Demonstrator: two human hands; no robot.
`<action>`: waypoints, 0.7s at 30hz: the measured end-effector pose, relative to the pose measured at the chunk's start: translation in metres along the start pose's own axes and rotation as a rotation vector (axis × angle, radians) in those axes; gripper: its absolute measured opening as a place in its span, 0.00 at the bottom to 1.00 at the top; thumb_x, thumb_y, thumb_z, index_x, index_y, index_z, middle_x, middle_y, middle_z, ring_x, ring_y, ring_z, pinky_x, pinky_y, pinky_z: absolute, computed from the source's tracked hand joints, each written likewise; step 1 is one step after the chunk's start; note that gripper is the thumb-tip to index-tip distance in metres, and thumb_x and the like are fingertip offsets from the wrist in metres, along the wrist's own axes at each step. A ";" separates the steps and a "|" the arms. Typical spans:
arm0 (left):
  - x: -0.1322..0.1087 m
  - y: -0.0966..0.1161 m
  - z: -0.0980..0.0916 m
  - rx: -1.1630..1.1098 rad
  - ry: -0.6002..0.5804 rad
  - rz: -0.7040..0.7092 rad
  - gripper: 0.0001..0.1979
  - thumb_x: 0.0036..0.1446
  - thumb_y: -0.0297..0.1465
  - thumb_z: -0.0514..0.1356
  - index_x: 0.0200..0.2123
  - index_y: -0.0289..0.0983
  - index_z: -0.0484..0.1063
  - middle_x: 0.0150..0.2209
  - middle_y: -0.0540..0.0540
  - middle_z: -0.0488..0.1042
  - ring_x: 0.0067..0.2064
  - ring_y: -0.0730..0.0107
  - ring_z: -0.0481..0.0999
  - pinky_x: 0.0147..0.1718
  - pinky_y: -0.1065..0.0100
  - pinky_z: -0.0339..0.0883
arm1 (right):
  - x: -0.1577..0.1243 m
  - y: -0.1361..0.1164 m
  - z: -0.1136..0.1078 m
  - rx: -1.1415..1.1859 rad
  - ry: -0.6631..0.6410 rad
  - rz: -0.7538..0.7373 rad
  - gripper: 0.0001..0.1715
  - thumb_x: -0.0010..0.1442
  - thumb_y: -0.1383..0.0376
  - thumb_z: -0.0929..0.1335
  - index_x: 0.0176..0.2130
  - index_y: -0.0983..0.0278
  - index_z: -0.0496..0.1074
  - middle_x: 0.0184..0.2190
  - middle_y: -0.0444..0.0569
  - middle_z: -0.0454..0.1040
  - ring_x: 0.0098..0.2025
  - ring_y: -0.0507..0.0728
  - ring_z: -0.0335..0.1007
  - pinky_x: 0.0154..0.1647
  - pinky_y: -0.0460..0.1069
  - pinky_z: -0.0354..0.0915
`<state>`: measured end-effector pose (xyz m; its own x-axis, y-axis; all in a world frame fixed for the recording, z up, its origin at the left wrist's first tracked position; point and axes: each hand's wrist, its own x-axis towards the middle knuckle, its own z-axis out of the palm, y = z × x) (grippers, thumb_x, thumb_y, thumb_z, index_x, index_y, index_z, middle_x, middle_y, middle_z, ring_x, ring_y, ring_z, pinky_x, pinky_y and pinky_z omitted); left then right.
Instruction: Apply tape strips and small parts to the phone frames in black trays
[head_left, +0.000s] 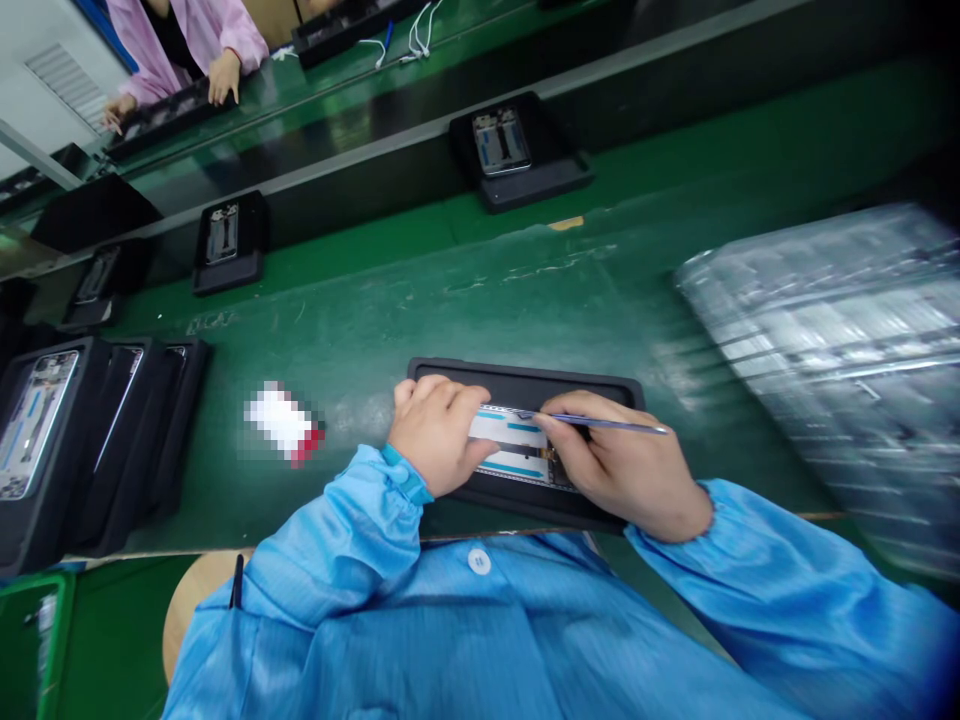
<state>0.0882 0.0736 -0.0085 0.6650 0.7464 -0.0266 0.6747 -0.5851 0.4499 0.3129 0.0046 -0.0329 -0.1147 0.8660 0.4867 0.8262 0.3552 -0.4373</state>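
- Flat rectangular phone frame with white panels, blue strips and a dark central band [517, 452]: lying in a shallow black rectangular tray [525, 379], at the near edge of the green worktop [352, 345].
- Step in hand, as judged: fine point work near the frame's far rim. Best done with a shallow tool angle, light pressure, the tip clear of the dark central band, and the frame flat in its tray.
- Left hand [439, 435]: thumb and forefinger apart, laid over the frame's left end; thumb on the face, forefinger at the far rim. A sound brace, provided the forefinger gives the tip room.
- Right hand [628, 470]: thumb and forefinger together, clamped on a slim violet-blue metal tool [611, 424]; shaft pointing right, tip at the far part of the frame.
- Tool tip: too small to tell whether single or paired, or whether it touches.
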 end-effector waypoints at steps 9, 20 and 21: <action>0.000 -0.001 0.001 -0.001 0.008 0.002 0.25 0.63 0.42 0.72 0.59 0.42 0.73 0.56 0.42 0.81 0.63 0.48 0.71 0.60 0.45 0.57 | -0.003 0.000 -0.004 0.021 0.016 0.005 0.05 0.73 0.64 0.67 0.43 0.60 0.74 0.36 0.48 0.83 0.36 0.56 0.81 0.38 0.50 0.73; 0.000 0.000 0.000 -0.006 -0.001 0.001 0.25 0.62 0.41 0.72 0.58 0.42 0.73 0.56 0.42 0.80 0.62 0.48 0.71 0.59 0.46 0.58 | -0.006 0.004 -0.007 0.027 -0.048 0.121 0.10 0.74 0.59 0.67 0.43 0.60 0.77 0.36 0.49 0.83 0.36 0.58 0.81 0.40 0.51 0.74; 0.000 -0.001 0.000 -0.006 0.001 0.001 0.25 0.62 0.41 0.72 0.58 0.41 0.73 0.56 0.41 0.80 0.62 0.48 0.71 0.59 0.46 0.58 | -0.006 0.003 -0.006 0.023 -0.048 0.120 0.10 0.74 0.59 0.67 0.43 0.60 0.77 0.36 0.49 0.83 0.36 0.58 0.81 0.40 0.51 0.73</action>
<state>0.0880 0.0738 -0.0092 0.6655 0.7460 -0.0252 0.6720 -0.5841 0.4552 0.3196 -0.0013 -0.0323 -0.0426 0.9183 0.3935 0.8225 0.2559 -0.5080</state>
